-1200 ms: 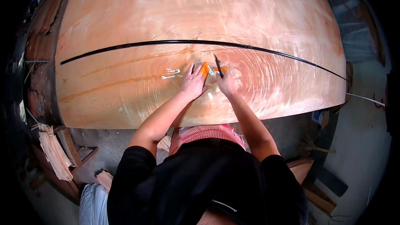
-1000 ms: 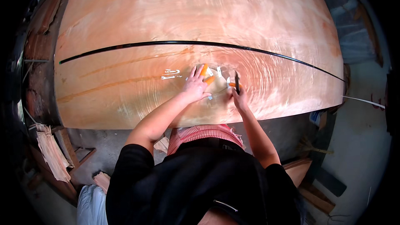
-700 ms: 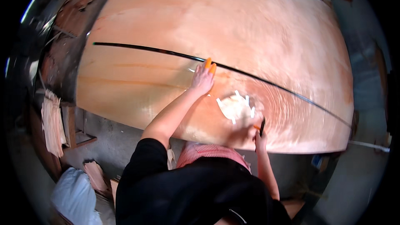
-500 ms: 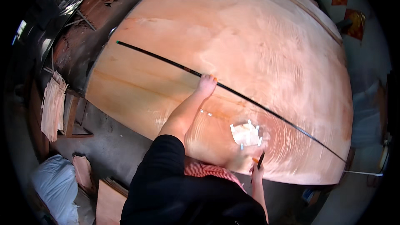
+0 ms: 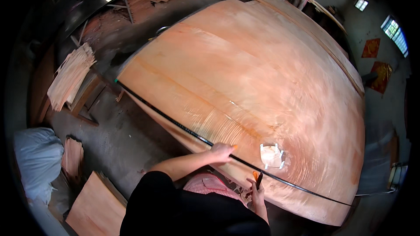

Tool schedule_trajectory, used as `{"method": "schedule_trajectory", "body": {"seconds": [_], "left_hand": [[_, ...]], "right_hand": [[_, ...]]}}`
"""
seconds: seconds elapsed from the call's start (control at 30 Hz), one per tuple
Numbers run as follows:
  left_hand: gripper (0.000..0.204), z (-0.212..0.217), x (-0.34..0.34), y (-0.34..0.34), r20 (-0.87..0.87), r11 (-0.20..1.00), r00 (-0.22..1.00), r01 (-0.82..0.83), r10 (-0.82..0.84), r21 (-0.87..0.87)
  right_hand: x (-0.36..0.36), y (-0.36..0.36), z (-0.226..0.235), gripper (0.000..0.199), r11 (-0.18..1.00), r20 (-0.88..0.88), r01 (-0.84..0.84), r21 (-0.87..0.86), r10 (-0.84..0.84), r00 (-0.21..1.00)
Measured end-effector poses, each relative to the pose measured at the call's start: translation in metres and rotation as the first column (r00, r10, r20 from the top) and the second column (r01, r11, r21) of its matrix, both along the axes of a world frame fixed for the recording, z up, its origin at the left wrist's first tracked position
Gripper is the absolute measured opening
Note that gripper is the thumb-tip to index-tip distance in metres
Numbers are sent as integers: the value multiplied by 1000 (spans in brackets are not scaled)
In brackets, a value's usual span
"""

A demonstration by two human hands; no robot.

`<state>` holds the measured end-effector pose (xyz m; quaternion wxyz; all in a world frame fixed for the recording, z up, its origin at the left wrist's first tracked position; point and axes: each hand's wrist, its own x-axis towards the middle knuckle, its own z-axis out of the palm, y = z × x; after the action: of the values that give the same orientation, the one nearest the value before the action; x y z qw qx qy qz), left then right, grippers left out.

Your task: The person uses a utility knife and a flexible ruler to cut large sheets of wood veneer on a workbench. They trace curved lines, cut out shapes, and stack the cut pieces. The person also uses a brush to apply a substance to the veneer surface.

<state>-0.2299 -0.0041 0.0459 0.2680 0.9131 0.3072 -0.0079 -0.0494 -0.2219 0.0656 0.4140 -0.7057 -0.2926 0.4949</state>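
Long thin black rod (image 5: pixel 186 130) clamped in left hand (image 5: pixel 222 151), dark slim tool (image 5: pixel 260 180) gripped in right hand (image 5: pixel 258 197), broad orange-tan wood sheet (image 5: pixel 262 83) beneath rod.

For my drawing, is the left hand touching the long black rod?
Touching. The head view shows the left hand closed over the black rod.

Left hand (image 5: pixel 221 152) and right hand (image 5: pixel 257 195) curled

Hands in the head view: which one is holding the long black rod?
The left hand, its fingers on the long black rod. The right hand, lower and farther right, holds a small dark tool instead.
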Motion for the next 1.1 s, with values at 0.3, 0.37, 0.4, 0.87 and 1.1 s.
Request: {"method": "schedule_trajectory", "body": {"seconds": [0.3,0.37,0.4,0.87,1.1], "left_hand": [[57,32,-132,-159,137,985,979,-158,147,69],[52,26,-184,-170,18,974,982,-190,189,125],[47,27,-217,-172,57,945,962,-272,266,179],[12,35,-681,-78,217,423,730,-582,649,694],[22,44,-807,-6,202,448,682,-645,703,619]], "right_hand": [[-118,-53,-30,11,966,-427,231,116,-161,890],[-137,-74,-25,7,949,-414,301,90,-239,878],[-143,-80,-22,8,939,-409,334,79,-275,870],[-248,-11,10,17,942,-58,336,26,-334,941],[-321,75,22,21,971,-38,158,-177,-167,985]]}}
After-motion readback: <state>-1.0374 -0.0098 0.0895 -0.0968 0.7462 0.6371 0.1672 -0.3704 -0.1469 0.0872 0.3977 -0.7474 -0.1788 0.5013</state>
